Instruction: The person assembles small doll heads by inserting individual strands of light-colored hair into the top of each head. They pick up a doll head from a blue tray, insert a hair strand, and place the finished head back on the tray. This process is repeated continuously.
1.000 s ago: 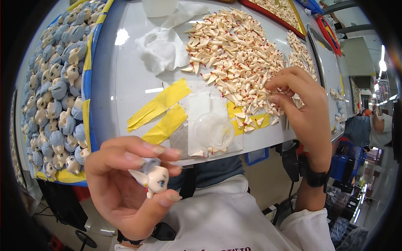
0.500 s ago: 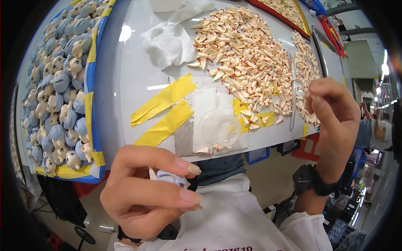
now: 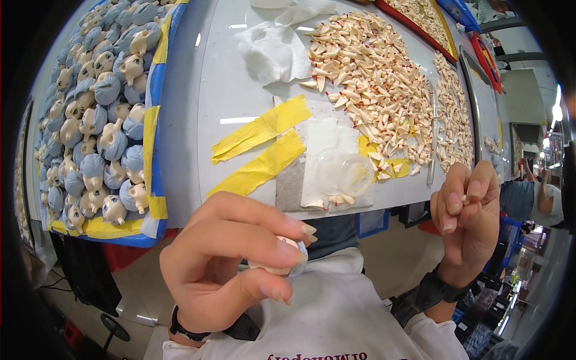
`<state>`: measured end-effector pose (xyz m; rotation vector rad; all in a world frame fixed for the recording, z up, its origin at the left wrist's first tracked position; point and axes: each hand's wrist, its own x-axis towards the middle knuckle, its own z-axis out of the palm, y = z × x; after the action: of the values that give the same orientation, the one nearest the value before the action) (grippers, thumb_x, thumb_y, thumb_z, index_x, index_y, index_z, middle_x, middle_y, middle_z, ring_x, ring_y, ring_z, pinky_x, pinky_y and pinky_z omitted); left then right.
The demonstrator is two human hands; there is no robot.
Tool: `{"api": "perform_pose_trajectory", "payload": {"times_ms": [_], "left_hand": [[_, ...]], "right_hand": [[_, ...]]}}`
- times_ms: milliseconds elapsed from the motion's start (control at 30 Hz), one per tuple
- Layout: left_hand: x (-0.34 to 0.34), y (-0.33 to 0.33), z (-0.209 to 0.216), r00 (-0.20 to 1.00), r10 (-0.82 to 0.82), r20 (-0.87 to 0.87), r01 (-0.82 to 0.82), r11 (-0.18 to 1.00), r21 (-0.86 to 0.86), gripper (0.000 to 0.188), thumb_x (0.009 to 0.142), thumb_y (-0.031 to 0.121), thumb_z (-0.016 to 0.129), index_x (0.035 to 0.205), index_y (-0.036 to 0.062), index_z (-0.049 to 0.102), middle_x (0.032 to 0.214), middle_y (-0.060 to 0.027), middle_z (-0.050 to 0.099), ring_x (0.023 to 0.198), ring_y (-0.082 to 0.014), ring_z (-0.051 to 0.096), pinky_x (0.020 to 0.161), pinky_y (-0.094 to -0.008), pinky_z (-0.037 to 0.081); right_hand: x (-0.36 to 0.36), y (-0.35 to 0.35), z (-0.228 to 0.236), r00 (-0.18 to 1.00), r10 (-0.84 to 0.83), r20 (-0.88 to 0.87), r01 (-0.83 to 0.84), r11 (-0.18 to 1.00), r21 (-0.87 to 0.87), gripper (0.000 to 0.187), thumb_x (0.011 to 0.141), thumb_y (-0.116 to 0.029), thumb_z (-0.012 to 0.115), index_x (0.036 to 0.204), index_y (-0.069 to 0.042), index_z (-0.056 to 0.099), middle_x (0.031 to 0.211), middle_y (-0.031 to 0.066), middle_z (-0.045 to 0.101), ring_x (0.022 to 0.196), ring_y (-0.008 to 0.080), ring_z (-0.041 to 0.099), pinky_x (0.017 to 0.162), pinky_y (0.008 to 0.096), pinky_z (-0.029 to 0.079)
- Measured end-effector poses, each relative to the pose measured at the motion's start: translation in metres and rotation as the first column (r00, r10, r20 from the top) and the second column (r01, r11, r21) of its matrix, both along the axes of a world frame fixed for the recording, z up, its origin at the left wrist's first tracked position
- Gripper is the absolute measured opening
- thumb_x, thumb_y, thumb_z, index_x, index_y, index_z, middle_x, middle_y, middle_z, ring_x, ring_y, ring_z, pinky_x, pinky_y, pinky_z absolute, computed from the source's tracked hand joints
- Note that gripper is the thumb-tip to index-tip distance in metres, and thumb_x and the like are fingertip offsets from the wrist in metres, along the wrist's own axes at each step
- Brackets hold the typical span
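Though raised earlier, right hand [image 3: 474,221] is lower; left hand [image 3: 210,267] holds doll head [image 3: 301,263].

glossy tabletop [image 3: 207,84] (it catches bright glare), smooth plastic-looking doll heads [image 3: 107,90], creased matt tape [image 3: 262,130].

Hands [image 3: 222,264] [image 3: 467,219] apart: doll head [image 3: 302,259] in the left, tiny pale piece [image 3: 464,198] in the right

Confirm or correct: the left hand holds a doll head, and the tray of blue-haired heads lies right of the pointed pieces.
Wrong side: the head view shows the tray left of the pointed pieces. The left hand does hold a doll head.
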<state>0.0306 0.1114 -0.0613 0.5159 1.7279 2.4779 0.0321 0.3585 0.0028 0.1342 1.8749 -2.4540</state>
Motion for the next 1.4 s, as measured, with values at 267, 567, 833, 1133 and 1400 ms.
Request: {"api": "perform_pose_trajectory", "payload": {"times_ms": [267, 567, 833, 1133, 1400], "left_hand": [[-0.003, -0.005, 0.0, 0.998, -0.07, -0.003, 0.07, 0.997, -0.016, 0.04, 0.072, 0.026, 0.074, 0.095, 0.0007, 0.052, 0.093, -0.017, 0.054, 0.074, -0.0226, 0.06, 0.062, -0.0295, 0.051], [-0.001, -0.002, 0.006, 0.994, 0.006, 0.106, -0.005, 1.0, -0.008, 0.042, 0.07, 0.026, 0.075, 0.093, -0.0006, 0.052, 0.089, -0.0149, 0.052, 0.074, -0.0199, 0.057, 0.063, -0.0305, 0.051], [-0.004, -0.002, 0.004, 0.997, -0.025, 0.069, 0.026, 1.0, -0.013, 0.042, 0.071, 0.026, 0.075, 0.093, -0.0011, 0.052, 0.091, -0.0166, 0.053, 0.075, -0.0208, 0.058, 0.064, -0.0313, 0.051], [-0.001, 0.001, 0.003, 0.99, -0.091, 0.109, 0.084, 0.994, 0.072, 0.042, 0.073, 0.015, 0.072, 0.103, -0.0017, 0.049, 0.096, -0.0207, 0.055, 0.08, -0.0274, 0.061, 0.066, -0.034, 0.051], [-0.001, 0.004, 0.008, 0.987, -0.106, 0.118, 0.107, 0.994, -0.001, 0.039, 0.075, 0.015, 0.07, 0.104, -0.0019, 0.049, 0.1, -0.0202, 0.056, 0.082, -0.028, 0.062, 0.065, -0.0316, 0.052]], "right_hand": [[-0.004, -0.016, 0.004, 0.995, -0.043, -0.089, 0.051, 0.995, 0.089, 0.018, 0.072, 0.004, 0.065, 0.08, -0.003, 0.05, 0.071, 0.0156, 0.056, 0.054, 0.0196, 0.059, 0.047, 0.0251, 0.05], [-0.021, -0.035, 0.001, 0.922, 0.022, -0.386, 0.256, 0.715, 0.651, 0.014, 0.074, 0.004, 0.064, 0.084, 0.001, 0.054, 0.075, 0.0135, 0.057, 0.059, 0.0163, 0.056, 0.052, 0.0245, 0.048], [-0.024, -0.033, -0.001, 0.918, 0.13, -0.375, 0.235, 0.583, 0.778, 0.013, 0.073, 0.004, 0.065, 0.081, 0.004, 0.056, 0.077, 0.0115, 0.057, 0.07, 0.0154, 0.055, 0.064, 0.0228, 0.044], [-0.025, -0.05, -0.009, 0.844, 0.295, -0.448, 0.265, 0.497, 0.827, 0.018, 0.063, 0.009, 0.066, 0.077, 0.001, 0.059, 0.074, 0.008, 0.054, 0.069, 0.0159, 0.051, 0.063, 0.0247, 0.041], [-0.025, -0.055, -0.001, 0.822, 0.408, -0.397, 0.311, 0.263, 0.913, 0.02, 0.057, 0.011, 0.066, 0.072, 0.0, 0.061, 0.076, 0.0098, 0.056, 0.067, 0.0163, 0.051, 0.059, 0.0238, 0.039]]}}
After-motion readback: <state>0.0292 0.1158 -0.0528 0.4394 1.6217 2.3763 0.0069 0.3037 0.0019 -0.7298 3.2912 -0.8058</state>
